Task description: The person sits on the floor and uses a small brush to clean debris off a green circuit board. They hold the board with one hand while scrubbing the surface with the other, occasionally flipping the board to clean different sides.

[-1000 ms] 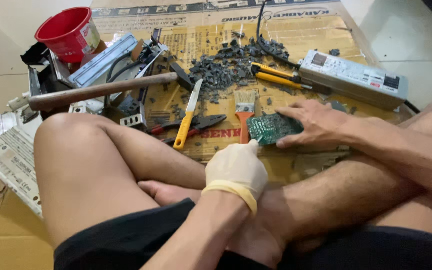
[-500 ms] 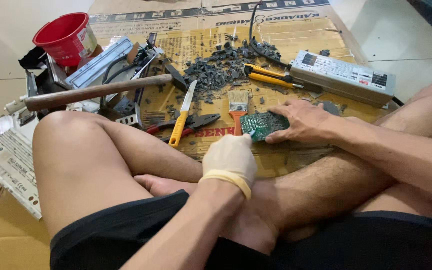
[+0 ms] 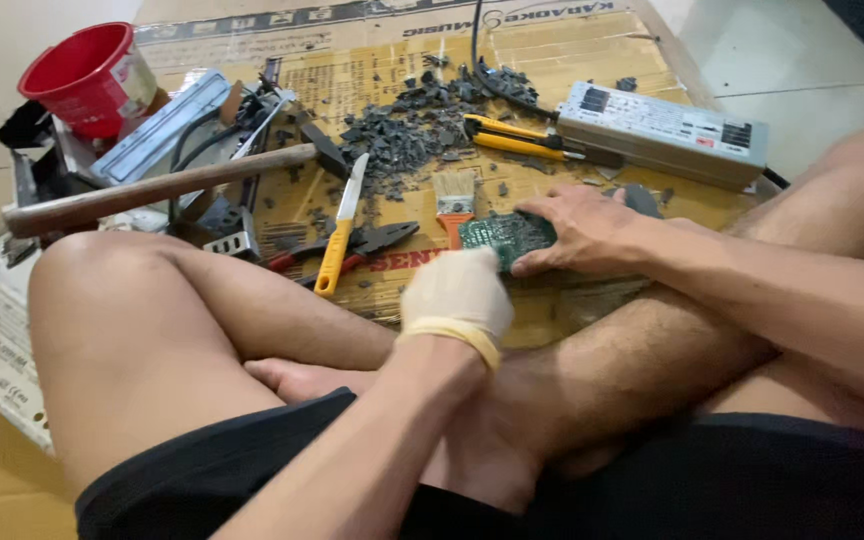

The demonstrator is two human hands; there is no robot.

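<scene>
My right hand [image 3: 577, 228] presses spread fingers on the green circuit board [image 3: 505, 238], flat on the cardboard [image 3: 592, 60]. My gloved left hand [image 3: 455, 293] is curled at its near edge; what it grips, I cannot tell. A paintbrush [image 3: 453, 198] lies just beyond.

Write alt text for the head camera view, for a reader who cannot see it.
A person sitting cross-legged presses a green circuit board onto cardboard with the bare right hand, while the gloved left hand is beside it. Around lie a small paintbrush, a yellow-handled knife, a hammer, dark debris, a red bucket.
</scene>
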